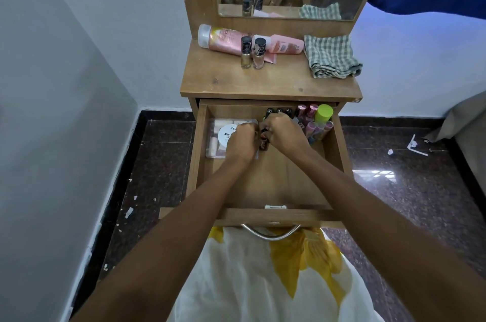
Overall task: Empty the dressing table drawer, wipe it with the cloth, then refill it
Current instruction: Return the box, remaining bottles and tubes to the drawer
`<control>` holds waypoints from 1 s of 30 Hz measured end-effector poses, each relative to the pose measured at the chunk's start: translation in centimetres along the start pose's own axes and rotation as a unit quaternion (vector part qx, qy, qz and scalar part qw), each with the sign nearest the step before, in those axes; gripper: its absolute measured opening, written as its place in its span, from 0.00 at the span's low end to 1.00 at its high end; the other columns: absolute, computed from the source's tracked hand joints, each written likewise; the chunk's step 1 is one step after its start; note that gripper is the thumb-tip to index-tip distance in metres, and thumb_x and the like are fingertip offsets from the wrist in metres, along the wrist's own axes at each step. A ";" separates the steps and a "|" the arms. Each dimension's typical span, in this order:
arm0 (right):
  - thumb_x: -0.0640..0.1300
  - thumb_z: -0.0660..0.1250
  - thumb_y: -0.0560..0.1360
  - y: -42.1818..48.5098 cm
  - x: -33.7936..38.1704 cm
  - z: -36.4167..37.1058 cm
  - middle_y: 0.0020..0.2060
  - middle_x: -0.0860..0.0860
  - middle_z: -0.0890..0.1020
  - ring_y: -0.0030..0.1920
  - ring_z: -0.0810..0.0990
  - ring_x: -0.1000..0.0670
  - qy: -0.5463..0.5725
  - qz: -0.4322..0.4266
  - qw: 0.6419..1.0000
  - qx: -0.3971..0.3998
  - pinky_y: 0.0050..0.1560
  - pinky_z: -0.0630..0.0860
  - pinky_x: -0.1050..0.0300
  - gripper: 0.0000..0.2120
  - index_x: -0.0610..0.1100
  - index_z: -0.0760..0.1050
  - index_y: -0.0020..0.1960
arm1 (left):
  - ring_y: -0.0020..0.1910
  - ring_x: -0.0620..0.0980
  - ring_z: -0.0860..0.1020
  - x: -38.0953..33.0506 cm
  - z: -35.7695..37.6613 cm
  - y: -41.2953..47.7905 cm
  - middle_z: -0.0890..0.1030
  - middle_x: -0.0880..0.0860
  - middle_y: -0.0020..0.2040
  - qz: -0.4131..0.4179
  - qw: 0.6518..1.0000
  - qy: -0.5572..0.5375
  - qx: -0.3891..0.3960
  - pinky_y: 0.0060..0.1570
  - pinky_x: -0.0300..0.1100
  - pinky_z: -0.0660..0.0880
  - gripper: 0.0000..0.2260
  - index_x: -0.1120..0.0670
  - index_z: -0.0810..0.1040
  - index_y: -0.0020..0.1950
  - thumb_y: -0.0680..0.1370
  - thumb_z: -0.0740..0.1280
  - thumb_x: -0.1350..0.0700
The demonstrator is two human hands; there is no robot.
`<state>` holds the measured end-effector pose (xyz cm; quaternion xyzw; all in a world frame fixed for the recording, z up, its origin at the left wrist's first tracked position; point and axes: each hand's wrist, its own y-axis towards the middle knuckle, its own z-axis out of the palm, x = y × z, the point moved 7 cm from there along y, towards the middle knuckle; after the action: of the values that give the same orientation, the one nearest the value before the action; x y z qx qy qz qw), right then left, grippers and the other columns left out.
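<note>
Drawer pulled fully out at frame centre, below the counter. Emptying judged under way, roughly a third done.

Already on the counter: two pink bottles laid flat at the back, and two nail polish bottles stood upright in front of them. Cloth lies folded at the counter's right end with no hand on it, so wiping is judged not started.

In the drawer:
- a clear plastic box at the left wall
- a row of dark-capped bottles along the back
- a green-capped bottle and pink tubes in the back right corner

The front half of the drawer floor is bare.

Both hands are sunk into the drawer's back half, knuckles up, nearly touching.
- Right hand: grip curled and pinched on a small dark bottle seen between the two hands.
- Left hand: grip curled over the box's right edge; whether anything is held cannot be told.

Left to do: remaining items out, wipe, refill.
</note>
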<state>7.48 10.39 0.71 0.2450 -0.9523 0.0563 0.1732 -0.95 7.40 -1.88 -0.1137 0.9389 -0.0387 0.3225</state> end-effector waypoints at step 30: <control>0.38 0.65 0.73 0.3 -1.8 -2.0 0.56 0.44 0.80 0.57 0.76 0.42 -0.066 -0.025 0.997 -0.016 0.57 0.70 0.49 0.13 0.42 0.79 0.57 | 0.48 0.58 0.80 -1.1 0.4 0.3 0.82 0.59 0.49 0.042 0.998 -0.038 0.010 0.46 0.47 0.75 0.08 0.60 0.80 0.51 0.73 0.66 0.66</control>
<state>9.39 11.84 1.95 0.2688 -0.9561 0.0208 0.1151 0.06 7.91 -1.54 -0.0720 0.9294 -0.0299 0.3608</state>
